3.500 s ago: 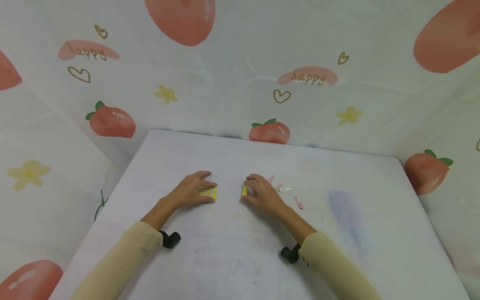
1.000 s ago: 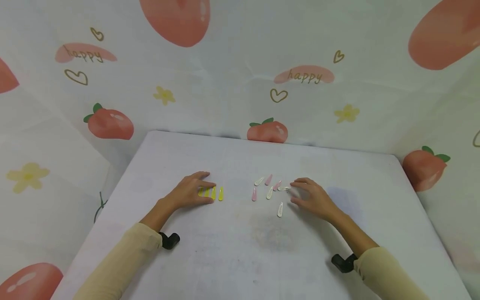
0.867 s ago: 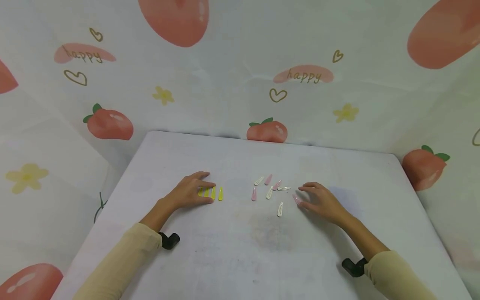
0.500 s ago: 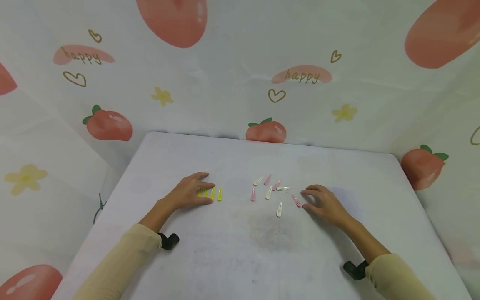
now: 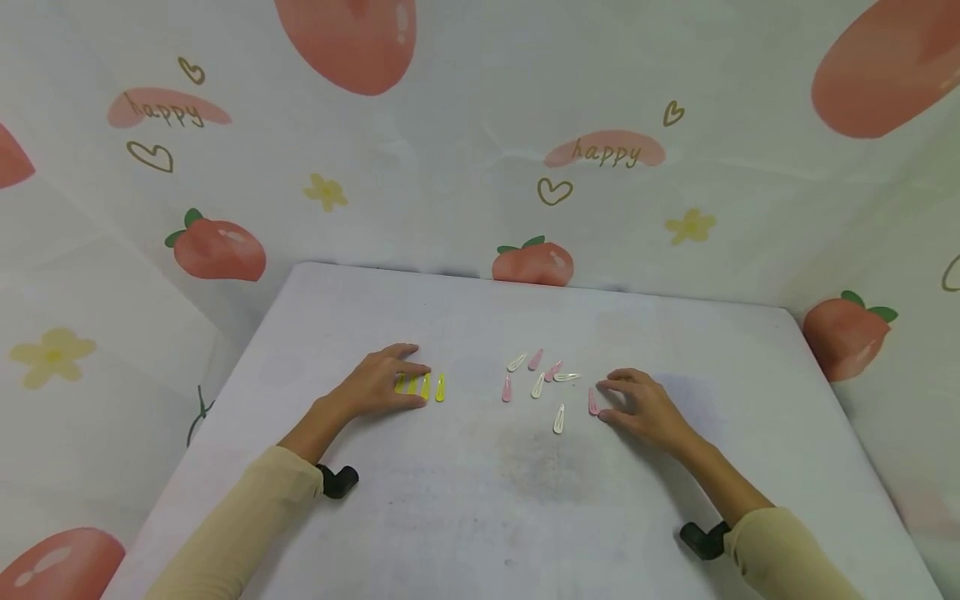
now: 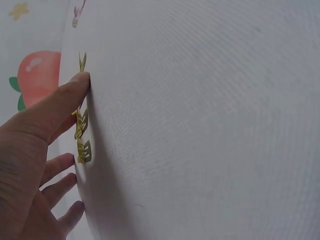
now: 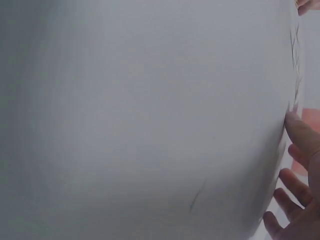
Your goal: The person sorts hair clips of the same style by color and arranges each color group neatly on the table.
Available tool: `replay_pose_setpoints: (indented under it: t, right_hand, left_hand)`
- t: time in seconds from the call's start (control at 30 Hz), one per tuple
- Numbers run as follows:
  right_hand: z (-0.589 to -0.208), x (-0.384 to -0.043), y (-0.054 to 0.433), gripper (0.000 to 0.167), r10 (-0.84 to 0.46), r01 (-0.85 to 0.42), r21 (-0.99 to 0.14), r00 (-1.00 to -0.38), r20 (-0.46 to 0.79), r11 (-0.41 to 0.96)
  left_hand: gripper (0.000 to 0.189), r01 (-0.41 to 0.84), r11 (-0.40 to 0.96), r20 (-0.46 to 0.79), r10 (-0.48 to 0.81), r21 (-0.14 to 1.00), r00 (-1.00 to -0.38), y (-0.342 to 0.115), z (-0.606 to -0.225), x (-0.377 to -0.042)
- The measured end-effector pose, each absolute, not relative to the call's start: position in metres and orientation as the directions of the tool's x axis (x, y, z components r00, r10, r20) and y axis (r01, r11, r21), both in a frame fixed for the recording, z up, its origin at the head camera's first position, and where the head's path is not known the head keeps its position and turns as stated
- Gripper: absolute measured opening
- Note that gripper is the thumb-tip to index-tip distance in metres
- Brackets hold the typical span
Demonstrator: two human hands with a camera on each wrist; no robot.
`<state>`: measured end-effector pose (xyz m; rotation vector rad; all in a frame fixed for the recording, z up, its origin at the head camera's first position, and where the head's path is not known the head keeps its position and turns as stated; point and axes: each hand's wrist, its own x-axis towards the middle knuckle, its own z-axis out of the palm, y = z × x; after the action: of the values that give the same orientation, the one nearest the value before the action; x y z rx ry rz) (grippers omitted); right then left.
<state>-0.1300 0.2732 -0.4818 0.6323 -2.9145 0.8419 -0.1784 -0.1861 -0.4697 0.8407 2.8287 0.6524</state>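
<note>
Thumb and forefinger of my left hand (image 5: pixel 382 383) pinch a yellow snap hair clip (image 5: pixel 425 387) at its two ends, on the table. Other yellow clips lie in a row under that palm, and one yellow clip (image 5: pixel 440 387) lies just right of the fingertips. In the left wrist view my left thumb (image 6: pixel 80 80) covers part of the row. On the right, my right hand (image 5: pixel 648 406) has thumb and forefinger at the two ends of a pink hair clip (image 5: pixel 593 402), pinching it lengthwise; its other fingers are partly curled. The right wrist view mostly shows tabletop.
Between the hands lie loose clips: a white clip (image 5: pixel 517 362), a pink clip (image 5: pixel 536 359), a pink clip (image 5: pixel 507 388), a white clip (image 5: pixel 537 385), a pink clip touching a sideways white clip (image 5: pixel 567 377), and a nearer white clip (image 5: pixel 558 419). The white table (image 5: pixel 465 517) meets a printed backdrop.
From near the middle, my right hand has moved right, leaving a yellow clip at the row's end. The pink clip at its fingertips has turned from slanted to nearly straight. My left hand stays put.
</note>
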Motion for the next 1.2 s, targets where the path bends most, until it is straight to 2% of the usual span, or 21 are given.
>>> replay_pose_setpoints:
  t: [0.37, 0.8, 1.2]
  right_hand:
    - [-0.4818, -0.1311, 0.2681, 0.052, -0.365, -0.384, -0.516, -0.920, 0.143, 0.766]
    - [-0.4825, -0.1340, 0.2654, 0.047, -0.387, -0.415, -0.486, -0.907, 0.163, 0.769]
    - [-0.4837, -0.1387, 0.2653, 0.052, -0.410, -0.433, -0.466, -0.899, 0.158, 0.771]
  left_hand:
    - [0.055, 0.495, 0.758, 0.010, 0.543, 0.426, -0.840, -0.1877, -0.4705, -0.1776]
    - [0.056, 0.464, 0.770, 0.004, 0.515, 0.438, -0.857, -0.1852, -0.4709, -0.1791]
    - [0.055, 0.481, 0.767, 0.013, 0.526, 0.425, -0.850, -0.1856, -0.4704, -0.1782]
